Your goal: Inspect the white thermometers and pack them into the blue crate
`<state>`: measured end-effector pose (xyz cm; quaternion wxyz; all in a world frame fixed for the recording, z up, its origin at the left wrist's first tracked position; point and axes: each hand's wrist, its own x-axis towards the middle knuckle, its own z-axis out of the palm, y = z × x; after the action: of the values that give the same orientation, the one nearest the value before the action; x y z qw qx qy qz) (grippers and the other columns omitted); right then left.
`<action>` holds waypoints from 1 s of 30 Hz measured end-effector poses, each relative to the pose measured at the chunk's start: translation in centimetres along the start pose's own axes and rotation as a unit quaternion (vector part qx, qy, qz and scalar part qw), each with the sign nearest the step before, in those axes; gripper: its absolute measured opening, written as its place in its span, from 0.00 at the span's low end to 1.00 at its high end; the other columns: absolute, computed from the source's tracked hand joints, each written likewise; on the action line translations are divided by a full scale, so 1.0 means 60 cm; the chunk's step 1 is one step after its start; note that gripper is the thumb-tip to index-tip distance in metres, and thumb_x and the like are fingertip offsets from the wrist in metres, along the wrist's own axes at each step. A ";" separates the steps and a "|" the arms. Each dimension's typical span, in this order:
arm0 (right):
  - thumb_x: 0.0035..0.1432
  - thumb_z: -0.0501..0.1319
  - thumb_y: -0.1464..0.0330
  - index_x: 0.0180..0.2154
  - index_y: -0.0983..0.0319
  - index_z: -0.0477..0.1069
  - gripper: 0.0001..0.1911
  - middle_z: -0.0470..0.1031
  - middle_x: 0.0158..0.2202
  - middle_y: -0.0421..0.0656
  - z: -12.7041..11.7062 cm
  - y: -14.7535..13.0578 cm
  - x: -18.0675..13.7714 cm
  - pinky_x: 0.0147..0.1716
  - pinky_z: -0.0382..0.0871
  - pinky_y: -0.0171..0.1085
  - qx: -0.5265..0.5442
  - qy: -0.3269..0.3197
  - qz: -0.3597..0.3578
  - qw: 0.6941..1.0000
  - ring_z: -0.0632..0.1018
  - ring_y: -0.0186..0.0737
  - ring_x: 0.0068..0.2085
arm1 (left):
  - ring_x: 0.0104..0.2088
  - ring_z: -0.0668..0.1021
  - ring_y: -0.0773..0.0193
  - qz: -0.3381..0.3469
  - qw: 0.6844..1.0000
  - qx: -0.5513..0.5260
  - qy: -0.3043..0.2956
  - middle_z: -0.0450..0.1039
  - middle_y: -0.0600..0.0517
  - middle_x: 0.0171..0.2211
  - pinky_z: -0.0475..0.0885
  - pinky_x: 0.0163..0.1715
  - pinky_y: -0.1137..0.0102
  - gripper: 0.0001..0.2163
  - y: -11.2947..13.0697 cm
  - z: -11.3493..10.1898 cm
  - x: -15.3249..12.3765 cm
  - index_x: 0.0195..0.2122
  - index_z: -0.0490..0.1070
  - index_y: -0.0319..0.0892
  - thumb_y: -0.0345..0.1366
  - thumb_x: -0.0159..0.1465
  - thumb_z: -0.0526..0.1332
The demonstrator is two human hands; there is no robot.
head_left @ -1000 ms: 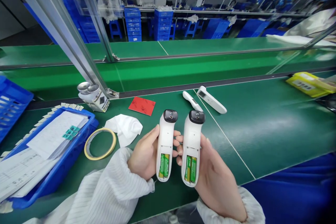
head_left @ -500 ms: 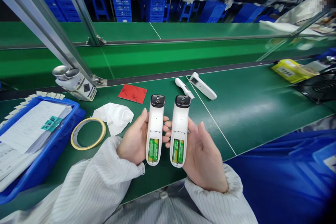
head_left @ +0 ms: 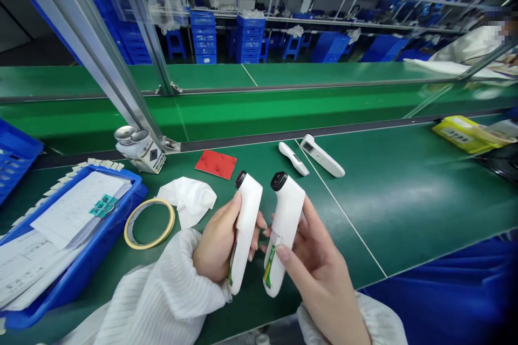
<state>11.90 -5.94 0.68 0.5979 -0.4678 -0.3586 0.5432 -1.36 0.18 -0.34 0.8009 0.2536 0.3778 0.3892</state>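
My left hand [head_left: 220, 240] is closed around a white infrared thermometer [head_left: 247, 226] with a black sensor head, turned so its side faces me. A sliver of green battery shows at its lower edge. In my right hand [head_left: 319, 259] is a second infrared thermometer [head_left: 288, 210], also turned sideways, its battery compartment uncovered with green batteries [head_left: 268, 267] inside. My right thumb rests beside that compartment. The two thermometers are side by side, slightly apart, above the green bench. Beyond them lie another white thermometer [head_left: 324, 157] with a small screen and a slimmer white one [head_left: 293, 159].
On the left are a blue tray [head_left: 135, 186] of papers, a tape roll [head_left: 128, 232], a white cloth [head_left: 190, 199], a red card [head_left: 216, 164] and a white container with metal tops [head_left: 140, 148]. A yellow packet [head_left: 465, 135] lies far right. A metal post [head_left: 101, 59] rises at left.
Both thermometers have turned from battery side facing me to sideways. My right thumb has moved onto its thermometer's edge. The view has tilted upward.
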 end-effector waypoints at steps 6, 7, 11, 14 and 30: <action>0.55 0.66 0.75 0.65 0.43 0.50 0.44 0.70 0.56 0.43 0.002 0.001 -0.003 0.39 0.79 0.39 -0.025 -0.031 -0.025 0.999 0.80 0.40 0.44 | 0.10 0.62 0.72 -0.010 0.997 0.045 -0.055 0.61 0.53 0.11 0.55 0.11 0.78 0.28 0.005 0.004 -0.007 0.27 0.72 0.36 0.54 0.68 0.47; 0.54 0.66 0.75 0.65 0.43 0.50 0.44 0.71 0.55 0.44 0.000 0.002 -0.003 0.38 0.79 0.38 -0.027 -0.032 -0.030 0.999 0.80 0.39 0.42 | 0.10 0.62 0.72 -0.015 0.997 0.037 -0.060 0.61 0.53 0.11 0.54 0.11 0.78 0.27 0.006 0.005 -0.007 0.26 0.71 0.36 0.54 0.68 0.47; 0.52 0.68 0.75 0.65 0.45 0.50 0.45 0.72 0.51 0.44 -0.003 0.001 -0.001 0.35 0.80 0.39 0.015 -0.033 -0.004 0.999 0.80 0.39 0.39 | 0.11 0.64 0.73 -0.070 0.994 -0.029 -0.076 0.62 0.53 0.13 0.58 0.12 0.79 0.26 0.012 0.005 -0.004 0.26 0.69 0.36 0.52 0.68 0.47; 0.53 0.68 0.72 0.65 0.47 0.51 0.44 0.76 0.45 0.43 -0.001 -0.007 0.003 0.34 0.80 0.40 0.108 -0.023 0.084 0.990 0.80 0.39 0.37 | 0.18 0.71 0.70 -0.133 0.983 -0.107 -0.072 0.67 0.51 0.21 0.68 0.19 0.76 0.19 0.018 0.001 0.000 0.32 0.70 0.35 0.44 0.70 0.49; 0.66 0.56 0.64 0.44 0.68 0.72 0.14 0.79 0.38 0.47 0.017 -0.003 0.053 0.43 0.78 0.28 0.374 0.106 0.301 0.871 0.81 0.33 0.40 | 0.27 0.79 0.68 -0.140 0.954 -0.261 0.034 0.73 0.47 0.28 0.77 0.31 0.77 0.12 0.015 -0.004 0.016 0.37 0.71 0.31 0.33 0.70 0.51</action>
<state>11.52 -2.61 0.91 0.5704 -0.3490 0.0950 0.7375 -1.56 1.48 -0.27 0.8722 -0.0337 0.3220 0.3667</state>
